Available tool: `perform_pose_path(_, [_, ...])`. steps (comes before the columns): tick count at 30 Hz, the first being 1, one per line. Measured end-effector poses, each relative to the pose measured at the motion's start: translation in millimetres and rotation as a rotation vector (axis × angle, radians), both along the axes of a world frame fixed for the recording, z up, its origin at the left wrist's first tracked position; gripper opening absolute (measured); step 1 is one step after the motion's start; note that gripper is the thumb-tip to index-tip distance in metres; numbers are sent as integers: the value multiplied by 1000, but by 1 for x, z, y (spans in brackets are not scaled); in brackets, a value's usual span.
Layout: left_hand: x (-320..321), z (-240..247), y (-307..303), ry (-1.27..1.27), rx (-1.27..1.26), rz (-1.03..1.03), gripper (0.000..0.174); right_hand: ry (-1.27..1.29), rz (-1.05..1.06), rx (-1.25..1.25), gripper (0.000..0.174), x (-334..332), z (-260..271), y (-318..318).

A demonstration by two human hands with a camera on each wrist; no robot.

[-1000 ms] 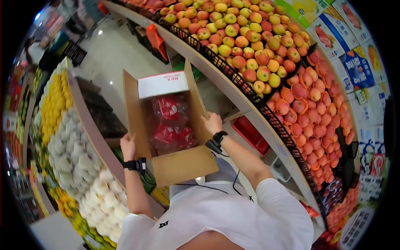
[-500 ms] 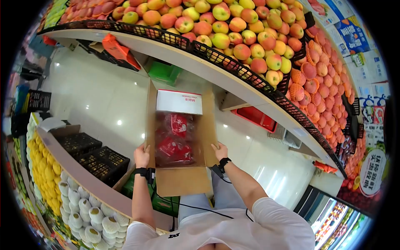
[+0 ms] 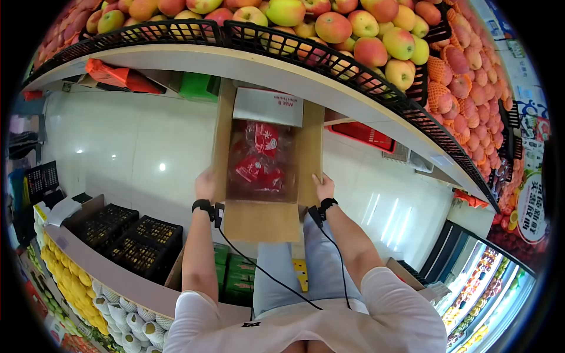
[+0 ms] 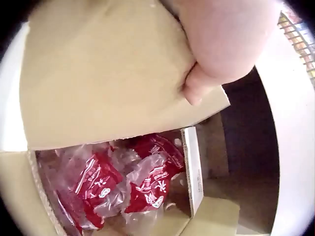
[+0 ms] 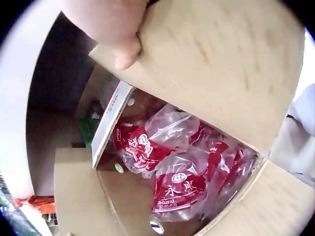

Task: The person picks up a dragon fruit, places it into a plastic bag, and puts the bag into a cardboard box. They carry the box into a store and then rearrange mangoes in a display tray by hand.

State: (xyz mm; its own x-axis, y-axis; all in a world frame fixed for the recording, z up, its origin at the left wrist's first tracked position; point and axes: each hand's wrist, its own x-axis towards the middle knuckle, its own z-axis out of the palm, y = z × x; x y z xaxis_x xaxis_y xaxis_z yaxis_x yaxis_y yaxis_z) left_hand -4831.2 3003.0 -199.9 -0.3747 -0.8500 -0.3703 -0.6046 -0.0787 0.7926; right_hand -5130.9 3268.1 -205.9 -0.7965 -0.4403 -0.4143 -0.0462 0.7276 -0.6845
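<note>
An open cardboard box (image 3: 262,222) is held out in front of the body by both hands. My left hand (image 3: 205,185) grips its left flap, with the thumb (image 4: 196,87) on the flap's face; the fingers behind are hidden. On the other side my right hand (image 3: 323,187) pinches the right flap, its thumb (image 5: 128,53) over the cardboard. Inside lie clear plastic bags with red printed panels (image 3: 266,138). The white far flap (image 3: 268,107) carries red lettering and stands at the box's far end, near the shelf.
A curved display shelf (image 3: 265,56) of apples (image 3: 333,27) in black baskets runs across the front. Under it are a green crate (image 3: 199,87) and a red basket (image 3: 365,136). Black crates (image 3: 146,242) stand in the lower left shelf, beside yellow fruit (image 3: 67,266).
The surroundings have swung round as the body turned, and the box now faces the apple shelf, its far end close to the shelf edge. Both hands have kept their hold on the flaps.
</note>
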Motion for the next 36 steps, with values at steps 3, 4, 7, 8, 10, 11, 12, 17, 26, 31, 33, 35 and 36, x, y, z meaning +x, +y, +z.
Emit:
perform_pose_path(3, [2, -25, 7, -133, 32, -9, 30, 41, 38, 63, 32, 2, -18, 5])
perform_pose_path(4, [2, -28, 10, -273, 57, -39, 30, 18, 58, 175, 33, 4, -27, 11])
perform_pose_path(7, [30, -72, 22, -175, 146, 77, 45, 14, 64, 308, 34, 7, -41, 20])
perform_pose_path(8, [38, -76, 33, -190, 151, 77, 45, 22, 38, 337, 32, 4, -43, 22])
perform_pose_path(10, [39, -69, 60, -308, -117, 170, 65, 28, 30, 309, 29, -1, -41, 28])
perform_pose_path(11, [45, -64, 79, -272, -132, 157, 82, 23, 29, 311, 29, 0, -40, 28])
perform_pose_path(12, [50, -61, 106, -341, -125, 204, 94, 21, 63, 309, 30, -1, -40, 29])
perform_pose_path(17, [71, -91, 237, -216, 939, 767, 105, 36, 91, 425, 33, -3, -32, 32])
perform_pose_path(26, [-69, 50, 165, 545, 782, 342, 95, -29, 64, 315, 31, -24, -54, 54])
perform_pose_path(31, [-95, -37, 96, -112, 342, -3, 73, 13, 160, 400, 34, -9, -39, 40])
perform_pose_path(33, [-81, -16, 74, -32, 77, 29, 67, 80, 241, 439, 37, 2, -35, 36])
perform_pose_path(35, [-66, 23, 68, -211, -443, -28, 68, 73, 286, 404, 53, 21, -19, 20])
perform_pose_path(36, [-57, 27, 72, -219, -447, -36, 68, 64, 282, 399, 53, 32, -12, 13])
